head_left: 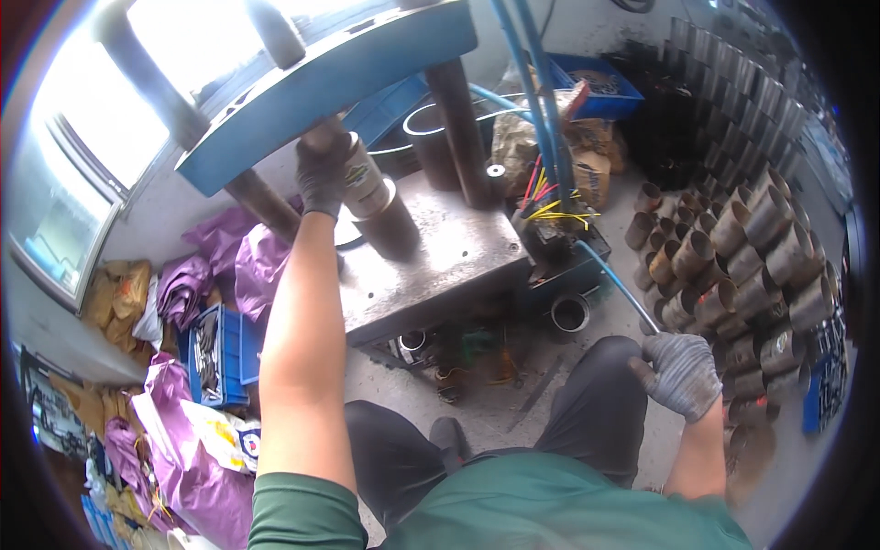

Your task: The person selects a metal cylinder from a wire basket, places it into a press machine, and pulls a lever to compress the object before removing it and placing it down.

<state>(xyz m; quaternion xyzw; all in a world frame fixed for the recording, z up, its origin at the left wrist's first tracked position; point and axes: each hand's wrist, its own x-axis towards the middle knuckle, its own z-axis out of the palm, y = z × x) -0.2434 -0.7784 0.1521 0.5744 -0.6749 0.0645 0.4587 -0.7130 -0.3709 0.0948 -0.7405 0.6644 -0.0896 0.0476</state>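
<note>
My left hand [321, 176], in a dark grey glove, reaches up under the blue top beam [339, 87] of a press. It is closed against the side of a silver metal cylinder [364, 183] with a label, though its fingertips are partly hidden. This cylinder stands tilted in the view above a wider, darker metal sleeve [392, 229] on the steel press table [458, 247]. Out to the right, my right hand [683, 374], in a light grey knit glove, wraps round the end of a blue lever rod [616, 280]. The rod runs from a block with yellow and red ties.
Many cut metal tubes [733, 252] are stacked at the right. A large ring-shaped tube [435, 147] stands behind the press column. Purple sacks [188, 440] and a blue crate [220, 353] of metal parts lie left. Another tube [570, 313] stands on the floor.
</note>
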